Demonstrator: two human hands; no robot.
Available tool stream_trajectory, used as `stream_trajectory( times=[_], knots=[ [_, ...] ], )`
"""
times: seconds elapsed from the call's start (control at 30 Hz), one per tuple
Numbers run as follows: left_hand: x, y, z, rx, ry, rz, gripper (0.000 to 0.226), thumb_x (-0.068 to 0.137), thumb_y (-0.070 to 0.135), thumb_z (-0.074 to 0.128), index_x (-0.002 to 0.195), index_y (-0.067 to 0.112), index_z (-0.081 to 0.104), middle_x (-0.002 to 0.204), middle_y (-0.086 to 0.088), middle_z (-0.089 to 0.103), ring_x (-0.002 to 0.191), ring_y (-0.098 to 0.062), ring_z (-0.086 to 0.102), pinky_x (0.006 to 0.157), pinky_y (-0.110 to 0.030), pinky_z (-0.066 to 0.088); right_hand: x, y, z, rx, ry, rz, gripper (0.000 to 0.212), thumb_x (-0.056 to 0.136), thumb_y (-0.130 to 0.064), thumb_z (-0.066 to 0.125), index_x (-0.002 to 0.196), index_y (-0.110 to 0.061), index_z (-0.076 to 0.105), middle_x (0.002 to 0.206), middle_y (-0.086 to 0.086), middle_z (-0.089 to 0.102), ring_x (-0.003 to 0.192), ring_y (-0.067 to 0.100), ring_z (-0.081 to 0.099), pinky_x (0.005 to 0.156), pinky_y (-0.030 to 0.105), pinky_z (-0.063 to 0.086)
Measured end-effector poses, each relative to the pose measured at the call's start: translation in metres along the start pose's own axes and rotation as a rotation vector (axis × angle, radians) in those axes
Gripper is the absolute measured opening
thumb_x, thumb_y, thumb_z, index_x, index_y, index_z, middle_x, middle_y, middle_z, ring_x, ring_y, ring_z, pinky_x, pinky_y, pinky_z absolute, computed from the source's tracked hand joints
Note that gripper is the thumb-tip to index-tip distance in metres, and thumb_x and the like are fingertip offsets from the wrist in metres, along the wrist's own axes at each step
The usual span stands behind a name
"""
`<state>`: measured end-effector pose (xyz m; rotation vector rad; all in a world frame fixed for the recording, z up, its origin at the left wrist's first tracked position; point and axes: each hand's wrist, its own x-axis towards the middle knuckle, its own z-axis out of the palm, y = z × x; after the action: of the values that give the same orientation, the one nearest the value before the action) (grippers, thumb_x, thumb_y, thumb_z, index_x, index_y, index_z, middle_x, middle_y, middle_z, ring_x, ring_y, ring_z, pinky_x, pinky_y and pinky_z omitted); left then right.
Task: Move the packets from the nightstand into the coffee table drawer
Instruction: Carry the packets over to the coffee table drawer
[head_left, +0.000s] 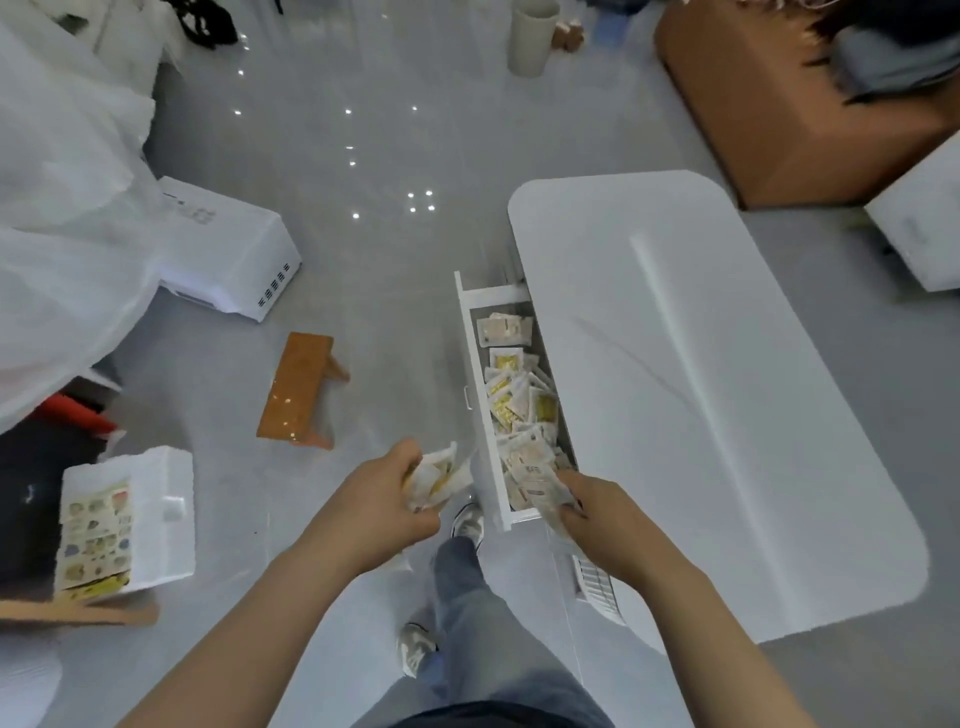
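- Left hand (379, 499) grips packets (436, 478) beside the drawer (480, 441), over floor (363, 260); loose ones could drop
- right hand (597, 514) pinches more over the drawer's near end; the heap inside may jam it

packets (519, 410): white with yellow print | drawer (480, 415): white | coffee table (701, 395): white | stool (298, 387): orange | floor (363, 156): glossy grey

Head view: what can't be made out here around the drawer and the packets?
- Nightstand: not identifiable in the head view, perhaps outside the frame.
- Drawer inner part: hidden under the coffee table top.
- Print on the drawer packets: too small, blurred.
- Held packets: count unclear; the left hand and right hand cover them, plus motion blur.
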<state>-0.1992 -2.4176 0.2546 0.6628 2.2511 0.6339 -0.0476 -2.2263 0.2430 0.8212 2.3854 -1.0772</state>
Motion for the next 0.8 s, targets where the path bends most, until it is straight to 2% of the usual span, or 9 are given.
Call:
stream_trajectory(
  times=[0.1, 0.2, 0.27, 0.33, 0.4, 0.5, 0.63, 0.7, 0.8],
  knots=[
    [0.044, 0.010, -0.010, 0.038, -0.040, 0.037, 0.030, 0.075, 0.034, 0.071, 0.091, 0.024, 0.046, 0.080, 0.004, 0.059, 0.073, -0.016, 0.058, 0.059, -0.031, 0.047, 0.028, 0.002, -0.009, 0.036, 0.057, 0.017, 0.017, 0.098, -0.017, 0.038, 0.099, -0.025, 0.053, 0.094, -0.003, 0.058, 0.083, 0.018, 0.054, 0.070, 0.025, 0.043],
    [0.086, 0.024, -0.025, 0.111, -0.093, 0.059, 0.030, 0.075, 0.032, 0.070, 0.095, 0.023, 0.049, 0.084, 0.004, 0.060, 0.075, -0.017, 0.059, 0.061, -0.033, 0.049, 0.053, 0.004, -0.023, 0.100, 0.078, 0.060, 0.024, 0.098, -0.018, 0.038, 0.102, -0.029, 0.058, 0.089, -0.011, 0.056, 0.085, 0.017, 0.052, 0.068, 0.021, 0.040],
    [0.110, 0.033, -0.033, 0.152, -0.132, 0.083, 0.032, 0.074, 0.033, 0.070, 0.097, 0.024, 0.050, 0.087, 0.003, 0.061, 0.076, -0.018, 0.060, 0.064, -0.037, 0.051, 0.065, 0.006, -0.033, 0.124, 0.092, 0.097, 0.032, 0.097, -0.014, 0.038, 0.114, -0.031, 0.060, 0.102, -0.007, 0.064, 0.096, 0.021, 0.058, 0.074, 0.023, 0.044],
    [0.134, 0.041, -0.038, 0.164, -0.157, 0.111, 0.032, 0.074, 0.032, 0.070, 0.098, 0.023, 0.049, 0.086, 0.001, 0.061, 0.077, -0.020, 0.060, 0.065, -0.037, 0.051, 0.079, 0.009, -0.042, 0.125, 0.115, 0.134, 0.037, 0.095, -0.012, 0.038, 0.124, -0.024, 0.058, 0.115, 0.001, 0.065, 0.103, 0.022, 0.060, 0.083, 0.028, 0.048],
    [0.156, 0.050, -0.042, 0.185, -0.188, 0.127, 0.031, 0.075, 0.029, 0.069, 0.096, 0.022, 0.048, 0.085, 0.000, 0.060, 0.077, -0.021, 0.059, 0.062, -0.035, 0.051, 0.093, 0.013, -0.050, 0.134, 0.145, 0.171, 0.036, 0.095, -0.012, 0.038, 0.123, -0.022, 0.058, 0.115, 0.003, 0.066, 0.101, 0.022, 0.061, 0.084, 0.031, 0.049],
    [0.188, 0.060, -0.048, 0.232, -0.250, 0.153, 0.028, 0.074, 0.026, 0.067, 0.090, 0.023, 0.044, 0.082, 0.000, 0.058, 0.072, -0.020, 0.056, 0.055, -0.031, 0.044, 0.110, 0.015, -0.057, 0.189, 0.194, 0.239, 0.034, 0.095, -0.013, 0.038, 0.121, -0.025, 0.058, 0.106, 0.004, 0.067, 0.093, 0.020, 0.061, 0.077, 0.029, 0.049],
    [0.233, 0.063, -0.056, 0.267, -0.346, 0.193, 0.030, 0.077, 0.026, 0.067, 0.092, 0.024, 0.042, 0.084, 0.003, 0.056, 0.075, -0.018, 0.054, 0.057, -0.028, 0.041, 0.134, 0.011, -0.052, 0.258, 0.232, 0.344, 0.038, 0.096, -0.014, 0.038, 0.128, -0.026, 0.054, 0.113, 0.002, 0.066, 0.098, 0.018, 0.061, 0.079, 0.025, 0.048],
    [0.257, 0.061, -0.059, 0.295, -0.403, 0.213, 0.032, 0.078, 0.026, 0.067, 0.093, 0.027, 0.040, 0.085, 0.005, 0.055, 0.075, -0.015, 0.054, 0.055, -0.026, 0.040, 0.146, 0.006, -0.047, 0.278, 0.252, 0.397, 0.035, 0.096, -0.014, 0.039, 0.127, -0.023, 0.055, 0.116, 0.001, 0.064, 0.102, 0.019, 0.060, 0.080, 0.021, 0.044],
    [0.294, 0.056, -0.063, 0.363, -0.478, 0.243, 0.035, 0.076, 0.027, 0.067, 0.091, 0.031, 0.036, 0.082, 0.005, 0.055, 0.075, -0.017, 0.055, 0.056, -0.028, 0.041, 0.162, -0.008, -0.044, 0.288, 0.292, 0.440, 0.026, 0.098, -0.014, 0.039, 0.112, -0.014, 0.060, 0.100, 0.006, 0.061, 0.094, 0.023, 0.059, 0.073, 0.025, 0.041]
  ],
)
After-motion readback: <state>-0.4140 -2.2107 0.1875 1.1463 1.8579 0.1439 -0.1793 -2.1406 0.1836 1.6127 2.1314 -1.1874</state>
